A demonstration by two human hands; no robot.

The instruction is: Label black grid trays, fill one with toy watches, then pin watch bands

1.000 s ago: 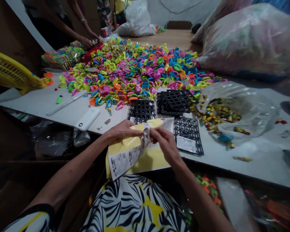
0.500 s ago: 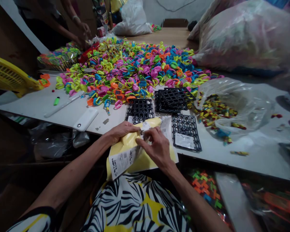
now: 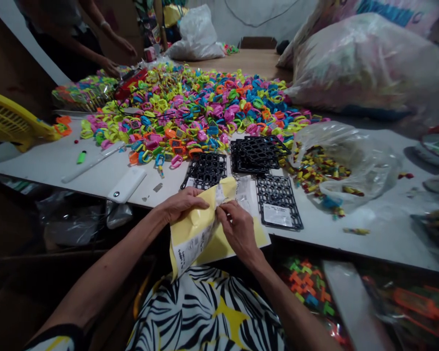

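My left hand (image 3: 185, 202) grips the left edge of a sheet of labels (image 3: 225, 246), thumb on top. The sheet has a yellow backing, is bent over, and carries white labels with black print. My right hand (image 3: 237, 226) is closed, thumb and forefinger pinched at a white label near the fold; whether its edge has come off is hidden by the fingers. Just past the sheet lie flat black lattice trays: one at the left (image 3: 205, 169), a stack (image 3: 256, 153) in the middle, and one (image 3: 278, 202) at the right bearing a white label.
Colourful plastic toy watches (image 3: 205, 107) form a wide heap. A clear bag (image 3: 366, 165) of small yellow-red pieces is at right, a large stuffed bag (image 3: 358, 68) behind it. A white phone-like slab (image 3: 127, 184) and yellow fan (image 3: 14, 117) are at left. Another person's hand (image 3: 126, 47) is beyond.
My right fingers have drawn into a tighter pinch on the label, and the sheet has bent more. The other person's hands have moved apart. The view has shifted slightly.
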